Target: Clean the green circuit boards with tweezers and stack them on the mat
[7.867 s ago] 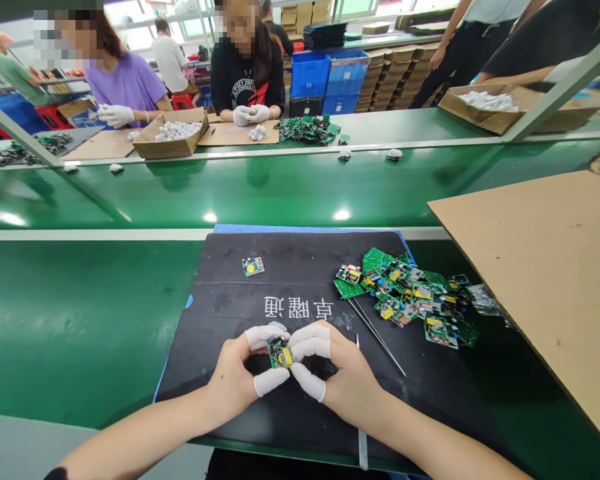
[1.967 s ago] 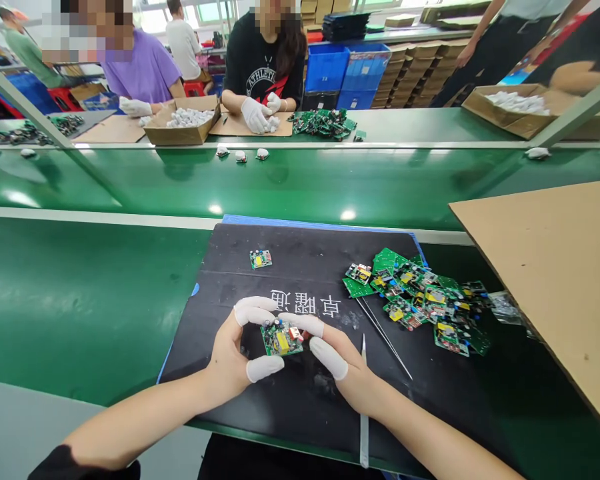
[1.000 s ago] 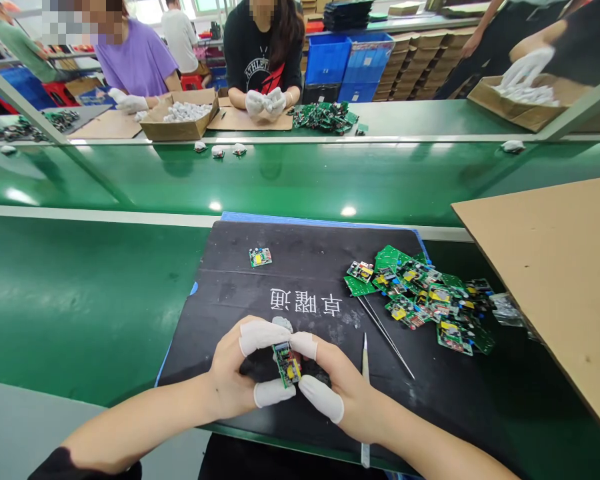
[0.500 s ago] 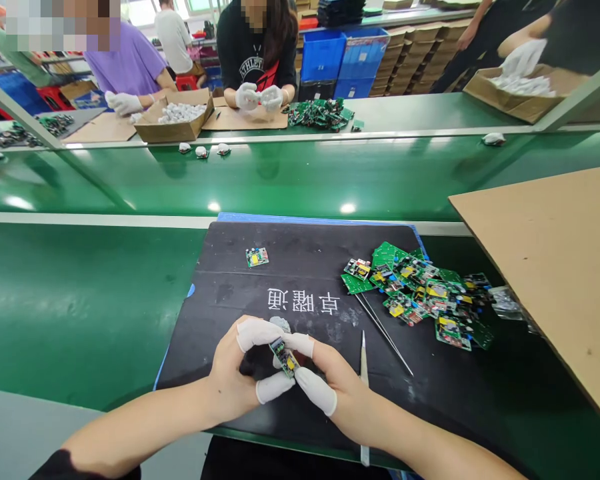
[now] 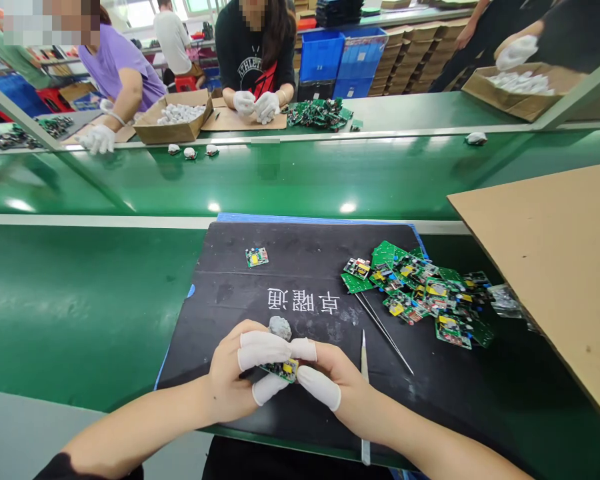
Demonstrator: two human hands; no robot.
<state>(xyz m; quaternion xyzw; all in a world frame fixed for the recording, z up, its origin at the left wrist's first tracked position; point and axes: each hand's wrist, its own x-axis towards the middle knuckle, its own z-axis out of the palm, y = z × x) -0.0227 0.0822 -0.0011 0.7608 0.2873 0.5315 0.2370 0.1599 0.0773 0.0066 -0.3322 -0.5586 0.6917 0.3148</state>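
While the left hand and the right hand, both with white rubber finger covers, are closed together on one small green circuit board with a yellow part, this board lies almost flat between them, long axis left to right, equally near to both. Farther on the black mat with white characters lie one single green circuit board, one grey lump, one metal tweezers, and a pile of green boards too tangled to count.
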